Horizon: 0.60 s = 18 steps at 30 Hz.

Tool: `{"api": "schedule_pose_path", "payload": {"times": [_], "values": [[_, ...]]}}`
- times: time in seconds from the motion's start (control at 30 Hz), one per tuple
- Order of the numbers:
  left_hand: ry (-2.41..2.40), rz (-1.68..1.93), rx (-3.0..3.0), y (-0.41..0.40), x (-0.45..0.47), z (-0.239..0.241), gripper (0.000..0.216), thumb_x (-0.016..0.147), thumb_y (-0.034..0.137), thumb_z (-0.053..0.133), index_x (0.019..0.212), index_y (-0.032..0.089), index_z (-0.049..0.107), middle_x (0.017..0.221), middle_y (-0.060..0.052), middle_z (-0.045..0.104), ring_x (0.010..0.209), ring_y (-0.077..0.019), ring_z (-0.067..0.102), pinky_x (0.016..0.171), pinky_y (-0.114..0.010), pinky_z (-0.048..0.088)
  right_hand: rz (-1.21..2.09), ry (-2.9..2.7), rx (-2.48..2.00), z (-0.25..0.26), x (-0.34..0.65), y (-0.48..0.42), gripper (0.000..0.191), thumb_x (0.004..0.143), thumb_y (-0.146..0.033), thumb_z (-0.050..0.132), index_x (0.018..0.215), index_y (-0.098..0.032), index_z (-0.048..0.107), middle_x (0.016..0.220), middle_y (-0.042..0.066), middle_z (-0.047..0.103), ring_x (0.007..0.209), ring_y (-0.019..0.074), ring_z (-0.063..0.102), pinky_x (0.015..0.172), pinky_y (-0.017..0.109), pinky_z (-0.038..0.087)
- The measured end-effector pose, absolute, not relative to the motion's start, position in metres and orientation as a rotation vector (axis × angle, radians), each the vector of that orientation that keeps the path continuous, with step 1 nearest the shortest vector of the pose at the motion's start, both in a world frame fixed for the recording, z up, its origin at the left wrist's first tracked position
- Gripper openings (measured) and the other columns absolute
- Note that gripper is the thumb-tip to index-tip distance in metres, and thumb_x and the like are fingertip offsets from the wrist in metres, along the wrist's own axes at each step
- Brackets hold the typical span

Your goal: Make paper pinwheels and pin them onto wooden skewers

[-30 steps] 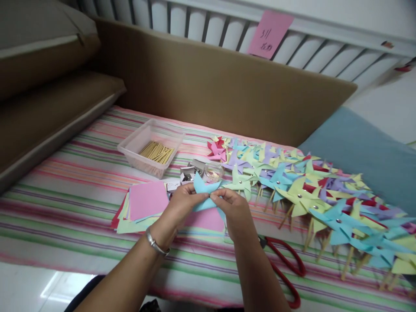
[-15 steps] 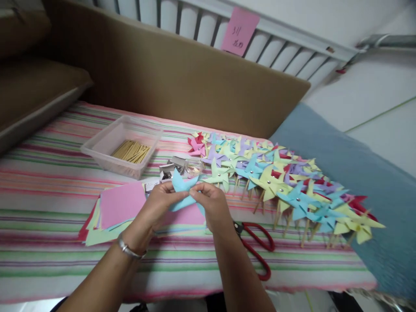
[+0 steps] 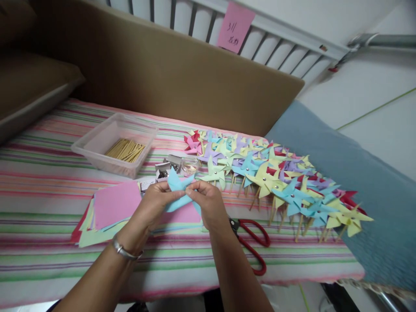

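A light blue paper pinwheel [image 3: 177, 183] with folded points is held between my two hands, above the sheets of coloured paper. My left hand [image 3: 158, 203] pinches its left side, thumb on top. My right hand [image 3: 208, 201] has thumb and fingertips closed on it near the centre. Whether a pin is in those fingers I cannot make out. Beneath and to the left lies a stack of coloured paper [image 3: 117, 204], pink on top. Just beyond my hands are small open boxes [image 3: 167, 167] of metal bits and a round clear container [image 3: 189, 166].
Red-handled scissors [image 3: 251, 242] lie right of my right forearm. A clear plastic tub [image 3: 94, 151] holds thin wooden sticks [image 3: 126, 150]. Many finished-looking pinwheels [image 3: 266, 177] on sticks spread across the right. A tall brown board [image 3: 182, 82] stands behind the striped cloth [image 3: 42, 225].
The whole view has shifted slightly, with things sitting a little further left. Both hands keep hold of the blue pinwheel in nearly the same pose.
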<state>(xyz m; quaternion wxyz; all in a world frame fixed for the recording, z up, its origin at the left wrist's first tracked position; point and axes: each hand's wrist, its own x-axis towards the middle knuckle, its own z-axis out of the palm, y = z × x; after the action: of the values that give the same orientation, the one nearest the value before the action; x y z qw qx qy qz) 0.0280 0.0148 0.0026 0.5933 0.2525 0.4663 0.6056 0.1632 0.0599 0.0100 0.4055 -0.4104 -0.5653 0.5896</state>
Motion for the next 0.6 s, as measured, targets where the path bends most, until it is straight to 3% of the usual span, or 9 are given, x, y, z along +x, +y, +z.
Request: {"api": "schedule_pose_path", "payload": {"times": [0.43, 0.6], "values": [[1.061, 1.413, 0.649, 0.0160, 0.0280, 0.0046, 0.024, 0.059, 0.026, 0.083, 0.080, 0.019, 0.076, 0.079, -0.002, 0.074, 0.071, -0.0136, 0.062, 0.072, -0.024, 0.046, 1.465, -1.468, -1.043, 0.0089, 0.1645, 0.0612, 0.009, 0.068, -0.027, 0.069, 0.069, -0.018, 0.065, 0.065, -0.002, 0.058, 0.064, 0.0130, 0.049, 0.063, 0.027, 0.037], [1.104, 1.407, 0.663, 0.0169, 0.0255, 0.0049, 0.023, 0.057, 0.028, 0.084, 0.075, 0.018, 0.075, 0.070, -0.002, 0.071, 0.062, -0.0120, 0.059, 0.062, -0.023, 0.043, 1.463, -1.471, -1.047, 0.0098, 0.1642, 0.0614, 0.009, 0.068, -0.027, 0.069, 0.070, -0.019, 0.066, 0.068, -0.001, 0.061, 0.066, 0.0135, 0.051, 0.065, 0.027, 0.039]]}}
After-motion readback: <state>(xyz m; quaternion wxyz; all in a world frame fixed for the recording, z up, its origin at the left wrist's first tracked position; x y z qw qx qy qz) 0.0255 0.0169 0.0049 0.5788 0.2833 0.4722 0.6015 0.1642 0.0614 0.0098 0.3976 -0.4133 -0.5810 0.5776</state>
